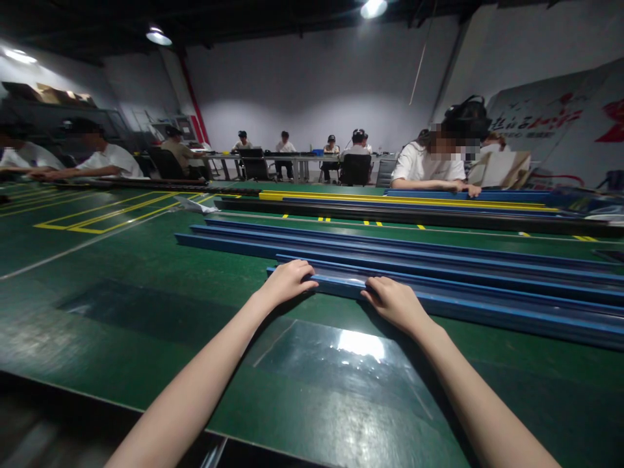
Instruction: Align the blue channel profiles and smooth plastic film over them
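A long blue channel-shaped rail (336, 284) lies across the green table nearest to me. Its left end shows, while its right side runs out of view. Near that left end, my left hand (291, 278) has its fingers curled over the near wall, thumb on the outer face. A short way to the right, my right hand (391, 300) grips the same wall with bent fingers. Some fingertips are hidden inside the channel. Just behind it, a second blue rail (234, 246) lies roughly parallel.
Farther back lie a black rail (341, 211) and a yellow rail (390, 198). A clear sheet (341, 370) lies on the green table (146, 273) below my hands. Across the table, a co-worker (431, 162) leans over another blue rail. Other people sit farther off.
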Available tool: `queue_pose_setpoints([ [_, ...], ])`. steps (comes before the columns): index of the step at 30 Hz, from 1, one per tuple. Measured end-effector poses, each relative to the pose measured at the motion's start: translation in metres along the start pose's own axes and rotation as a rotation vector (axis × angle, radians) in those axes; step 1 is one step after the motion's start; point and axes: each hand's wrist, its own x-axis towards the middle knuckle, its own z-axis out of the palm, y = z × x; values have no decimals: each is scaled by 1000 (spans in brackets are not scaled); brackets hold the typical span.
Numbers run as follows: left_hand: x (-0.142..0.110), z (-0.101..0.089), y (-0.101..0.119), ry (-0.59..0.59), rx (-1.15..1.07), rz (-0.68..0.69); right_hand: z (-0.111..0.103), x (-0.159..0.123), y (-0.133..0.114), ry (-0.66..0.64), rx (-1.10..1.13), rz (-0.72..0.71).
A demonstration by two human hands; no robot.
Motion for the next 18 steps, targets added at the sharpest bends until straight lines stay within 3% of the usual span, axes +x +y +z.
queue_pose_setpoints([
  [7,-3,-2,1,-77,165,-22,0,0,-3,-10,-15,1],
  [18,-2,-9,5,-105,180,-2,-1,0,-2,-27,-41,-6],
])
